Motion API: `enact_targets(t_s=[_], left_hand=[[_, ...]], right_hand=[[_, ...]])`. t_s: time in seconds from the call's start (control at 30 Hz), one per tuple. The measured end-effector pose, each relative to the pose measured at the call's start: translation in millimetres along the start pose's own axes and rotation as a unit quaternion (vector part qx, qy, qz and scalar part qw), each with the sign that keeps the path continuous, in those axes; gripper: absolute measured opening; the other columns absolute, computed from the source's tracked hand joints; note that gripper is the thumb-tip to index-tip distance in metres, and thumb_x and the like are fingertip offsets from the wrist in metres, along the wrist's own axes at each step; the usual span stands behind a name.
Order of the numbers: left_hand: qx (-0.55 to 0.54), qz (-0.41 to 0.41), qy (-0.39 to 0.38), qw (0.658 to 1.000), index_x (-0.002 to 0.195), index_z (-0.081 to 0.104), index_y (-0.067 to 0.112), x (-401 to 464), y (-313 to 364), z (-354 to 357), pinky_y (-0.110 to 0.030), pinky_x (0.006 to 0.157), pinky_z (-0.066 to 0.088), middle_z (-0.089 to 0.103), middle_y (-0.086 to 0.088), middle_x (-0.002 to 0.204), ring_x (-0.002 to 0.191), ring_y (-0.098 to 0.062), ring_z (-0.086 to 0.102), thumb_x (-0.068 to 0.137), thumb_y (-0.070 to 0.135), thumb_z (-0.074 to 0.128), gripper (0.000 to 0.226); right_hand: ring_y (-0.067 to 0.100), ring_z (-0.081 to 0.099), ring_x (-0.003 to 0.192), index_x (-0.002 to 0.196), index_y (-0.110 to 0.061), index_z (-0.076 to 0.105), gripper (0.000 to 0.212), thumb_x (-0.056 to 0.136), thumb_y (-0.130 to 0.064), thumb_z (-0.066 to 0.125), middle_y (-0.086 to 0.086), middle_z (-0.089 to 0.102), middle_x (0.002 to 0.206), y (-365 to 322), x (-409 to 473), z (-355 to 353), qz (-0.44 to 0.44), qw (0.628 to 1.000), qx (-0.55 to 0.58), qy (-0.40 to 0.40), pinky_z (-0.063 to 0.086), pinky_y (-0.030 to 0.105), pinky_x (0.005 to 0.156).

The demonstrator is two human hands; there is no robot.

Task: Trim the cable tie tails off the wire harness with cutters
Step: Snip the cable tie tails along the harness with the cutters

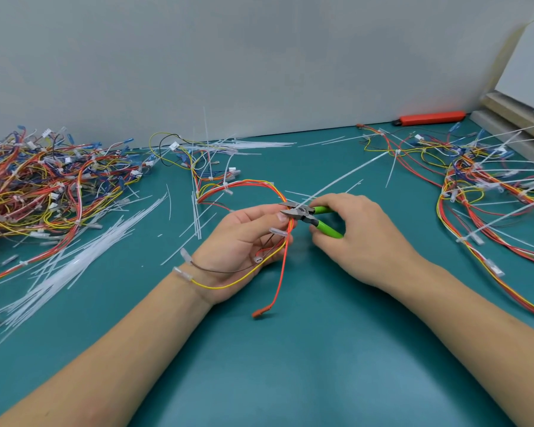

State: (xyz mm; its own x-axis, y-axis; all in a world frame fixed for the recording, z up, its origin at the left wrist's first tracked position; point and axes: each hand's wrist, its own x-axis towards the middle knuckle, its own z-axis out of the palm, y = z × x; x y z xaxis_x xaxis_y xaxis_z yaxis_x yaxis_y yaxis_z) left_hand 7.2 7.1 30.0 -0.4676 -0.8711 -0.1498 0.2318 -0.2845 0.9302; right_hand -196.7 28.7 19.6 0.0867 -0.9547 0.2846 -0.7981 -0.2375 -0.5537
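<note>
My left hand [244, 238] pinches a wire harness [253, 184] of red, orange and yellow wires at table centre. Loose ends with clear terminals hang over my wrist, and one red lead [279, 282] drops to the mat. My right hand [356, 234] grips green-handled cutters [313, 215]. Their jaws stand apart around the base of a long white cable tie tail [349, 175], right next to the bundle at my left fingertips. The tail runs up and to the right.
A big heap of harnesses [43, 183] lies at the left, and more harnesses with uncut tails [487, 186] at the right. Cut white tails [74, 260] litter the green mat [305, 349]. A red knife [429, 118] rests by the back wall.
</note>
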Motion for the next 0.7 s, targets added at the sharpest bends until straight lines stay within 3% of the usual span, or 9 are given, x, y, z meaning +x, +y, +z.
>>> enact_targets(t_s=[0.07,0.13,0.23,0.37,0.43,0.5,0.6,0.7], left_hand=[[0.005,0.001,-0.001,1.000,0.096,0.080,0.016,-0.5,0.4,0.5,-0.029,0.066,0.034,0.070,-0.001,0.086,0.067,-0.012,0.058,0.083,0.018,0.069,0.017],[0.011,0.003,-0.006,1.000,0.089,0.081,0.019,-1.3,0.6,0.8,-0.030,0.067,0.033,0.071,0.000,0.086,0.068,-0.013,0.056,0.082,0.019,0.068,0.014],[0.020,0.003,-0.011,1.000,0.085,0.081,0.021,-2.2,1.1,1.2,-0.028,0.066,0.038,0.071,0.001,0.086,0.070,-0.015,0.052,0.081,0.020,0.069,0.013],[0.022,0.001,-0.010,1.000,0.090,0.080,0.018,-2.1,1.2,1.6,-0.026,0.065,0.041,0.068,-0.001,0.084,0.067,-0.014,0.054,0.082,0.018,0.069,0.014],[0.014,0.000,0.000,1.000,0.095,0.079,0.015,-1.3,0.8,1.8,-0.028,0.065,0.039,0.067,-0.003,0.085,0.067,-0.015,0.053,0.081,0.017,0.069,0.017],[0.006,0.000,0.005,1.000,0.096,0.079,0.013,-0.6,0.5,2.1,-0.031,0.067,0.034,0.067,-0.004,0.084,0.069,-0.017,0.050,0.079,0.016,0.070,0.019],[0.006,0.000,0.006,1.000,0.096,0.078,0.012,-0.6,0.2,2.7,-0.032,0.067,0.033,0.066,-0.005,0.084,0.069,-0.018,0.049,0.077,0.017,0.071,0.021],[0.004,-0.001,0.008,1.000,0.098,0.077,0.011,-0.7,0.4,2.6,-0.032,0.067,0.034,0.067,-0.006,0.084,0.068,-0.018,0.050,0.076,0.016,0.072,0.023]], right_hand=[[0.016,0.057,0.086,0.093,-0.029,0.067,0.005,0.088,-0.031,0.069,-0.012,0.066,0.084,1.4,0.4,1.4,0.005,1.000,0.003,0.014,0.050,0.037,0.078],[0.014,0.052,0.066,0.075,-0.024,0.062,0.019,0.087,-0.035,0.071,-0.005,0.058,0.064,2.8,1.1,1.0,0.019,0.999,0.008,0.026,0.045,0.035,0.061],[0.017,0.048,0.059,0.072,-0.020,0.059,0.027,0.087,-0.040,0.069,-0.001,0.053,0.059,3.0,1.2,-1.5,0.032,0.999,-0.011,0.024,0.040,0.034,0.054],[0.014,0.053,0.071,0.078,-0.024,0.060,0.020,0.088,-0.038,0.071,-0.007,0.058,0.069,-0.2,-0.6,-1.1,0.017,1.000,-0.001,0.017,0.048,0.038,0.066],[0.015,0.056,0.088,0.093,-0.029,0.066,0.010,0.088,-0.037,0.071,-0.011,0.064,0.085,-2.0,-0.6,-0.7,0.003,1.000,0.002,0.013,0.049,0.040,0.080],[0.018,0.055,0.104,0.110,-0.029,0.069,0.022,0.089,-0.035,0.070,-0.011,0.067,0.100,-2.6,-0.7,-1.1,0.001,1.000,-0.002,0.011,0.046,0.039,0.092],[0.017,0.053,0.109,0.118,-0.028,0.068,0.029,0.089,-0.031,0.070,-0.012,0.067,0.108,-1.3,-0.6,-0.8,-0.003,1.000,-0.005,0.011,0.039,0.028,0.090],[0.017,0.053,0.108,0.119,-0.028,0.068,0.029,0.090,-0.030,0.070,-0.013,0.067,0.109,1.0,0.2,0.5,-0.004,1.000,-0.007,0.013,0.037,0.025,0.088]])
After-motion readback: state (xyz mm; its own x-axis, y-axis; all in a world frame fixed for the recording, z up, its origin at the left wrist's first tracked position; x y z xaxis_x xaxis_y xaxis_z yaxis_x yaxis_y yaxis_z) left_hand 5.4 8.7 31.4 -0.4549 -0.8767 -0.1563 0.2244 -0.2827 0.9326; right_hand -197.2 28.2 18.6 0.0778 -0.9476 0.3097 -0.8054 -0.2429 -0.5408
